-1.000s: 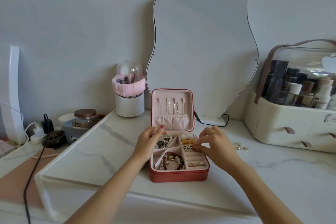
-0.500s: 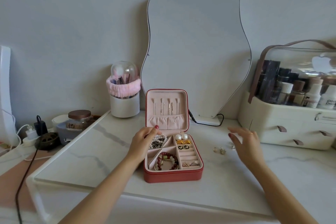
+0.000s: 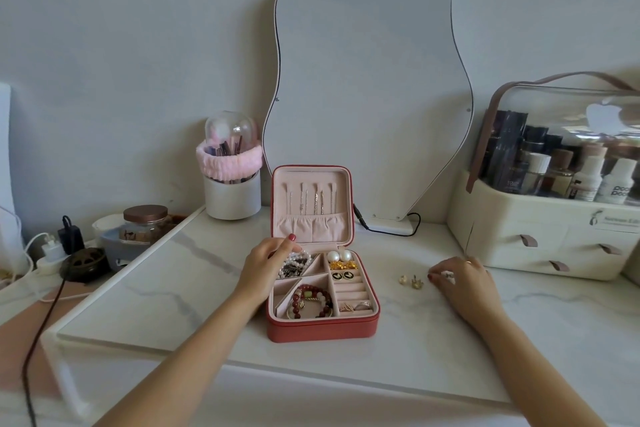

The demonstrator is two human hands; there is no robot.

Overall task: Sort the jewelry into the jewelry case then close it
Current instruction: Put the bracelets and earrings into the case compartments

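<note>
The left hand (image 3: 265, 265) reaches forward, thumb and fingers loosely curled. The right hand (image 3: 460, 279) lies palm-down, fingertips (image 3: 437, 276) pinched together.

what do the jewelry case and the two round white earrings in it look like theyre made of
Jewelry case: the outside looks like red faux or real leather, smooth with a soft sheen and a stitched-looking edge; the pink lining looks like matte velvet or suede-like fabric. Round white earrings: pearl or imitation pearl, glossy with small highlights; which one cannot be told from here.

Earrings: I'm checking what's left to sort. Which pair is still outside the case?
The small gold pair on the marble top, between the jewelry case and the right hand; the others sit in compartments.
</note>
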